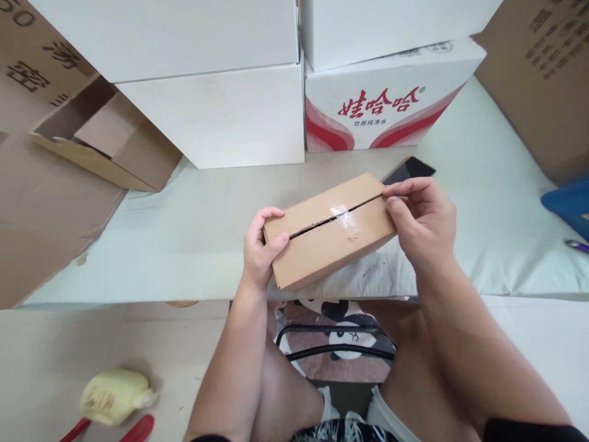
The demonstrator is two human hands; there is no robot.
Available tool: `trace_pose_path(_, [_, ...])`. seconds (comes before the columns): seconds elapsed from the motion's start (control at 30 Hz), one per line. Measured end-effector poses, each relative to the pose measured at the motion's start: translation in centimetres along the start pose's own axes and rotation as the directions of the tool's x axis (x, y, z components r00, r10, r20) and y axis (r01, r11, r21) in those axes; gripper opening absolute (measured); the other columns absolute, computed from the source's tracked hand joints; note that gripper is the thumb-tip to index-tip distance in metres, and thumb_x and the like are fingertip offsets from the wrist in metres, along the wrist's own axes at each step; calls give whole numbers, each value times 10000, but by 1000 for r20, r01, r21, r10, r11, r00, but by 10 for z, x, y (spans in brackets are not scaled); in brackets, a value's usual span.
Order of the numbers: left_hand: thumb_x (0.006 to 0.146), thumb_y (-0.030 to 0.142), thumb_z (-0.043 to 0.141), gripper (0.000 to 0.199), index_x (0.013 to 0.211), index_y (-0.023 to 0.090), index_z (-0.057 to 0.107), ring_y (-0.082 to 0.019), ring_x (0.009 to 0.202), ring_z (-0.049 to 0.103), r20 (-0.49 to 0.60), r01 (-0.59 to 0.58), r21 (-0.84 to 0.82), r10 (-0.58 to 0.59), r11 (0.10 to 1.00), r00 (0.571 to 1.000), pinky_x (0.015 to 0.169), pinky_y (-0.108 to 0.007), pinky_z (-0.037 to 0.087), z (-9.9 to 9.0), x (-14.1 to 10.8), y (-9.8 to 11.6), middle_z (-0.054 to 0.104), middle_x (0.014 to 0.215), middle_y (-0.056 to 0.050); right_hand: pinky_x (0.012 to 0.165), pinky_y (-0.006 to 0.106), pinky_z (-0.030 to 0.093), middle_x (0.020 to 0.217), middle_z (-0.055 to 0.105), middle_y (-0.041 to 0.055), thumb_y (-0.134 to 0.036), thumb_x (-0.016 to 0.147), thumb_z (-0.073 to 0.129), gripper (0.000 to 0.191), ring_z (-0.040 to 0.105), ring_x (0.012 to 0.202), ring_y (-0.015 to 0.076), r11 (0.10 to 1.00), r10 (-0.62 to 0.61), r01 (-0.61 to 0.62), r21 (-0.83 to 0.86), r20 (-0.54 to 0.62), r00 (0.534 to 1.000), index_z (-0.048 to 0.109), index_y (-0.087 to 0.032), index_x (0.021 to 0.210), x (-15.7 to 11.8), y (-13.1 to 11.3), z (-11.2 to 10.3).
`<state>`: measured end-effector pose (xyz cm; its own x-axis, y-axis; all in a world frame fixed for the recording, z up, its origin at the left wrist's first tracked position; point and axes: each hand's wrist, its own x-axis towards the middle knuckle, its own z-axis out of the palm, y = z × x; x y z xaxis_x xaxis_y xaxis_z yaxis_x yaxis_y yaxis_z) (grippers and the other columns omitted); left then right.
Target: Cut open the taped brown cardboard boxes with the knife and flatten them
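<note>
A small brown cardboard box (322, 245) is held tilted above the front edge of the pale green table cover. A narrow slit runs along its top, and a short piece of clear tape crosses the slit near the middle. My left hand (263, 248) grips the box's left end, thumb on top. At the right end, the thumb and index finger of my right hand (426, 221) pinch the box near the end of the slit. A dark flat object (409, 170) lies behind the box, partly hidden by it and my right hand.
White boxes (239, 116) and a red-printed white box (381, 110) stand at the back. An open cardboard box (133, 147) is at left, a blue object (570, 205) and a pen (577, 246) at right. A yellow bottle (113, 396) lies on the floor.
</note>
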<state>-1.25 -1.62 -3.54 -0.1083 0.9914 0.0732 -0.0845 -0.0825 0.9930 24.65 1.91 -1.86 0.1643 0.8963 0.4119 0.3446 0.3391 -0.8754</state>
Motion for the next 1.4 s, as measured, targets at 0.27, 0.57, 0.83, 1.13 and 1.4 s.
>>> trace_pose_path(0.27, [631, 554, 845, 534, 992, 233, 618, -176, 772, 563, -32, 2, -1, -2, 1000, 999, 632, -285, 483, 0, 0, 0, 606, 965, -44, 901, 399, 563, 1020, 681, 33, -184, 841, 653, 159, 685, 1002, 209, 1000, -30, 29, 5, 39, 999, 629, -266, 976, -3, 5, 1])
trace_pose_path(0.57, [631, 562, 842, 540, 999, 235, 618, -180, 781, 565, -28, -5, 9, 5, 1000, 1000, 634, -281, 476, 1, -1, -1, 610, 965, -44, 837, 393, 544, 957, 682, 22, -193, 810, 643, 135, 667, 920, 207, 992, -78, 82, -95, 46, 996, 631, -263, 925, -1, 0, 1])
trace_pose_path(0.83, [649, 547, 833, 520, 1006, 239, 615, -179, 778, 558, -11, -16, 20, 17, 1000, 1000, 634, -281, 470, -1, 0, -2, 600, 966, -43, 788, 383, 544, 891, 710, 13, -185, 813, 621, 100, 683, 868, 209, 979, -121, 125, -163, 38, 992, 631, -269, 867, 0, -3, 1])
trace_pose_path(1.13, [637, 532, 840, 514, 994, 242, 611, -176, 762, 556, -14, 0, -11, 0, 1000, 1000, 621, -282, 473, 2, -1, 0, 596, 950, -41, 770, 375, 531, 894, 680, 17, -180, 814, 624, 100, 654, 859, 204, 976, -140, 149, -158, 67, 988, 632, -266, 866, 0, -3, -1])
trace_pose_path(1.4, [686, 554, 812, 512, 1040, 251, 600, -192, 798, 574, 8, -9, 30, 9, 1000, 1000, 647, -302, 483, -1, -2, -2, 599, 994, -43, 743, 379, 518, 885, 661, 20, -197, 828, 612, 75, 629, 835, 204, 968, -162, 173, -184, 73, 984, 630, -267, 851, 0, -4, 0])
